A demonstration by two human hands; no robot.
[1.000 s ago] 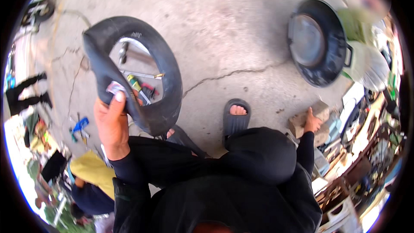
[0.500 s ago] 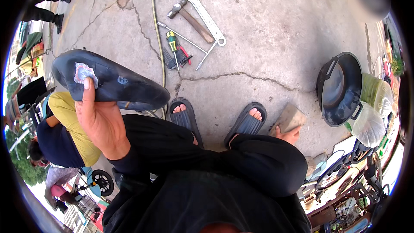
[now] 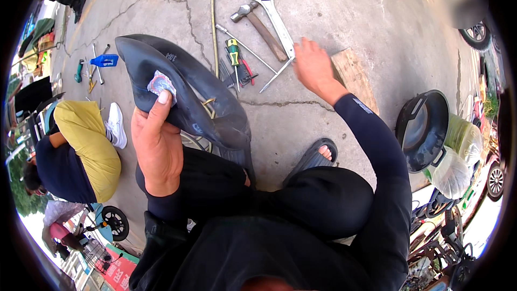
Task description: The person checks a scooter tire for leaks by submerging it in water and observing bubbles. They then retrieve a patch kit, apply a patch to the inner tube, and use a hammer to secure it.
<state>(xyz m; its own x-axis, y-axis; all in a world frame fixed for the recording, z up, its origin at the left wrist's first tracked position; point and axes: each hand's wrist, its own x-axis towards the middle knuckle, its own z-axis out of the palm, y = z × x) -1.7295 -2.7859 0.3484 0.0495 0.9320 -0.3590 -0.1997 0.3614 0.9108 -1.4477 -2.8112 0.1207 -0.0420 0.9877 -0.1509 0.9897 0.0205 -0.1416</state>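
My left hand (image 3: 160,153) grips a black rubber inner tube (image 3: 207,83), its thumb pressed beside a crinkled silvery patch (image 3: 161,84) on the tube. The tube hangs in a folded loop above my left leg. My right hand (image 3: 313,70) reaches forward, back upward and fingers loosely bent, with nothing visible in it. It hovers by the handle end of a large adjustable wrench (image 3: 276,19) and the tip of a T-shaped metal rod tool (image 3: 277,75). Partly behind my wrist lies a wooden block (image 3: 356,78). Left of the wrench is a ball-peen hammer (image 3: 264,32).
A green-yellow screwdriver (image 3: 233,54) and red-handled pliers (image 3: 249,71) lie near a yellowish hose (image 3: 214,16). A black basin (image 3: 425,129) tilts at right beside plastic bags (image 3: 452,175). Another person (image 3: 89,153) crouches at left, near a blue bottle (image 3: 105,60) and tools.
My right hand has moved forward from beside my right foot to the tools. The wooden block now lies farther forward. My left hand has shifted right with the tube, turning it so its loop shows.
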